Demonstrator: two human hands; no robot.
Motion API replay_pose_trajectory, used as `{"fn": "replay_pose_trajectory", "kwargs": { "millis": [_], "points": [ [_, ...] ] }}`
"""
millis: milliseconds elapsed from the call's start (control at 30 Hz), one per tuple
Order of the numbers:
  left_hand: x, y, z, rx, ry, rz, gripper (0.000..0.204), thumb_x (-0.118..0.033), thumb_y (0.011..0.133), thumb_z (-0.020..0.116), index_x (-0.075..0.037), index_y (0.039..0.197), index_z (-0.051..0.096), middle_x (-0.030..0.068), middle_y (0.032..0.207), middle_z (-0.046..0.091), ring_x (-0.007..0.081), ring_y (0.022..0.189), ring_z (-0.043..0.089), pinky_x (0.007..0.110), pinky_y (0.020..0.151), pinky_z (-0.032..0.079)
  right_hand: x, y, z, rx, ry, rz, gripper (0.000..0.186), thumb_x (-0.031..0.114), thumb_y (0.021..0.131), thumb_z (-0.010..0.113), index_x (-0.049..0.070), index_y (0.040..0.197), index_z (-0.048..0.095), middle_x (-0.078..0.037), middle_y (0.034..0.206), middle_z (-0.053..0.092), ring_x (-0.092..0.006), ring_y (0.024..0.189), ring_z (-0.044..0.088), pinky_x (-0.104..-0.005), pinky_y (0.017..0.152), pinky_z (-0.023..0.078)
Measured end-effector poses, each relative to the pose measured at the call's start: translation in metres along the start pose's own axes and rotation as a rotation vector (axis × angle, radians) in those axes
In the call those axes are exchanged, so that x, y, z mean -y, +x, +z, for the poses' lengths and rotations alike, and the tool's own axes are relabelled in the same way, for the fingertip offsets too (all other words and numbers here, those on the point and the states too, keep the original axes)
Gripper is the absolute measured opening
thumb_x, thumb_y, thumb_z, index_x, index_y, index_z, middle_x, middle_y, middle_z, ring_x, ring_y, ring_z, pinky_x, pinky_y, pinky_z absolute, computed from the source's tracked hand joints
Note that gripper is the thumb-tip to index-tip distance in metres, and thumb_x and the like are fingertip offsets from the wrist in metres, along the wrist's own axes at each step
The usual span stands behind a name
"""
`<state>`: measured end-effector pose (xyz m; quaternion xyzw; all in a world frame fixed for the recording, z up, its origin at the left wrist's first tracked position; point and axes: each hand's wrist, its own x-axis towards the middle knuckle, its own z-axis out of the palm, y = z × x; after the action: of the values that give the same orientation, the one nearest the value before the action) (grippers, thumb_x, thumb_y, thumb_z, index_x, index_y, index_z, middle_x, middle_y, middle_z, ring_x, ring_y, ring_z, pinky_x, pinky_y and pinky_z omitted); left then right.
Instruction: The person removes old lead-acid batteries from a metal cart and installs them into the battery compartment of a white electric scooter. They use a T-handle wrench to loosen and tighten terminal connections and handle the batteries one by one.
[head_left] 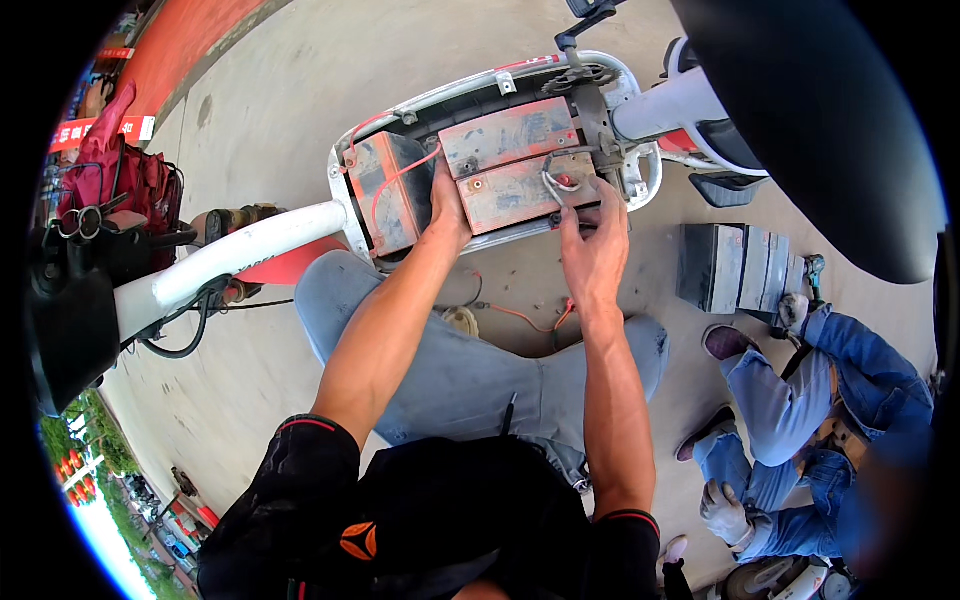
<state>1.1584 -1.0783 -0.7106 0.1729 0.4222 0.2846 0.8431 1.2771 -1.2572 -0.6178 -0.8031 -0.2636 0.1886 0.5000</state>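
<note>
An open white-framed battery compartment [345, 180] of an electric bike holds several worn silver-grey battery blocks: one standing at the left [380, 205] and two lying side by side, upper [505, 135] and lower [510, 205]. Red wires cross the left block. My left hand [446, 215] grips the lower block's left end, fingertips partly hidden in the gap. At that block's right end, my right hand [592, 240] has curled fingers on it, beside a white wire loop [555, 185] and a small red-capped terminal [566, 180].
A crank [585, 75] adjoins the compartment. A white frame tube [240, 240] runs left. At right, a co-worker in blue [870, 370] with gloves is beside dark batteries [710, 265] and a teal power tool [814, 275]. An orange cable [530, 318] lies below.
</note>
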Motion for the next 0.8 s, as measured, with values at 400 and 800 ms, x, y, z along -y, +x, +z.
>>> {"fn": "replay_pose_trajectory", "kwargs": {
  "millis": [400,800],
  "points": [
    [0.0,-0.008,0.012,-0.048,0.001,0.06,0.072,-0.065,0.109,0.035,-0.008,0.146,0.058,0.0138,0.141,0.066,0.0288,0.124,0.067,0.043,0.104,0.056,0.005,0.007,0.033,-0.106,-0.017,0.003,0.045,0.004,0.084,0.08,0.008,0.127,0.066,-0.015,0.141,0.047,-0.0265,0.102,0.066,-0.0355,0.087,0.058],
    [-0.01,-0.013,0.0,0.131,-0.052,-0.116,0.086,-0.071,0.107,0.03,-0.005,0.157,0.047,0.022,0.151,0.058,0.0385,0.135,0.06,0.052,0.112,0.051,0.022,-0.004,0.032,-0.062,0.031,0.003,0.045,0.0,0.086,0.079,0.009,0.128,0.067,-0.015,0.142,0.044,-0.0201,0.096,0.066,-0.0339,0.084,0.058]
  ]
}}
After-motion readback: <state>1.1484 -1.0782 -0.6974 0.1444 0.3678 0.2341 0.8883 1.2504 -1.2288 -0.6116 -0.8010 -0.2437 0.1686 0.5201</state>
